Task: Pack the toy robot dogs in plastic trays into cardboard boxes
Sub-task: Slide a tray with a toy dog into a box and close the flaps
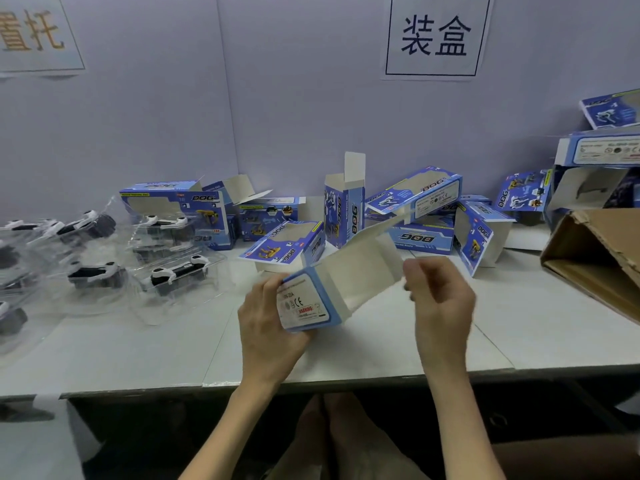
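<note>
1. Above the near edge of the desk (381,341), a blue cardboard box (332,289) is held tilted at both ends.
2. Left hand (266,327) grips its printed closed end; right hand (440,299) pinches the open end's flap.
3. Toy robot dogs (180,271) in plastic trays (218,263) lie left.

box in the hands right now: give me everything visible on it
The held box is blue-and-white printed cardboard, plain white inside. Its closed end faces the camera and shows a CE mark and a red WARNING label. The far end is open with a long flap lifted; no tray shows inside. It is tilted, closed end low, over the table. The left hand grips the closed end; the right hand pinches the edge at the open end.
</note>
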Action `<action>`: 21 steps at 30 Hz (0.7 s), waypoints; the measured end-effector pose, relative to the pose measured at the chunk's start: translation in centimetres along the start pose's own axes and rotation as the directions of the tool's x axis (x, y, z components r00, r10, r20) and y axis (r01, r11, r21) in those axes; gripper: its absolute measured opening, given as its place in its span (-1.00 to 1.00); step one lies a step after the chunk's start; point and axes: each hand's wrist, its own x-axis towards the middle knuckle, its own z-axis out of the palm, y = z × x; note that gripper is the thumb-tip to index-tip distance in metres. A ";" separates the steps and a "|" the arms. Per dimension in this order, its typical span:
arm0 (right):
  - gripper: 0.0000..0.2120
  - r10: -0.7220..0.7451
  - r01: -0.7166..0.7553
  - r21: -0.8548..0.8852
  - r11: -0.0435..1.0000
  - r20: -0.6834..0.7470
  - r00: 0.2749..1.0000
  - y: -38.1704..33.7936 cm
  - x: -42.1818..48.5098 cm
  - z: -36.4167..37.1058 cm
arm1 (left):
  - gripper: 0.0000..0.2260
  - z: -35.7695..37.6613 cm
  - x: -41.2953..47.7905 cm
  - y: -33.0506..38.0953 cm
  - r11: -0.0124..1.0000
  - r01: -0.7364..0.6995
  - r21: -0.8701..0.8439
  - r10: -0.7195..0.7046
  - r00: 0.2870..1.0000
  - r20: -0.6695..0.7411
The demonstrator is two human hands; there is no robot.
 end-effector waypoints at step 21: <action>-0.24 -0.126 0.156 -0.484 0.861 0.093 0.988 3.1 -6.6 7.4 | -0.28 0.5 -0.3 1.1 0.905 0.033 0.424 -0.044 0.999 0.016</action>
